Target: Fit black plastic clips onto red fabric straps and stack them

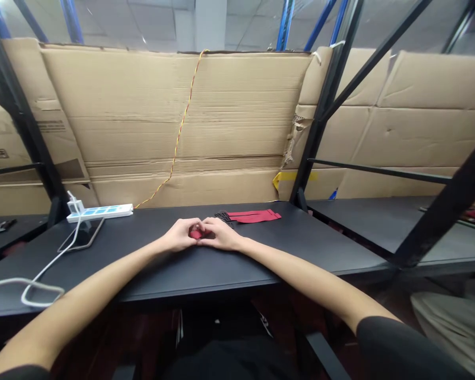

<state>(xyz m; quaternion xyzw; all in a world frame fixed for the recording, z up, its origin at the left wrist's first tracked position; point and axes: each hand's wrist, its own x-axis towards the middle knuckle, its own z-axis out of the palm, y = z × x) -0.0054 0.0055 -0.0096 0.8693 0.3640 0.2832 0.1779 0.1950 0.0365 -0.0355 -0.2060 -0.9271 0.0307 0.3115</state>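
Note:
My left hand (179, 235) and my right hand (220, 234) meet at the middle of the black table (150, 264). Both pinch a small red piece (196, 234) between their fingertips, and most of it is hidden by the fingers. Just behind my right hand lies a flat stack of red strips (255, 216) with a small black meshed piece (222, 216) at its left end.
A white power strip (100, 212) with a plugged charger sits at the back left, its white cable (39, 277) looping toward the front edge. A phone (83, 235) lies beside it. Cardboard sheets (190, 121) wall the back. Black frame posts (320, 121) stand to the right.

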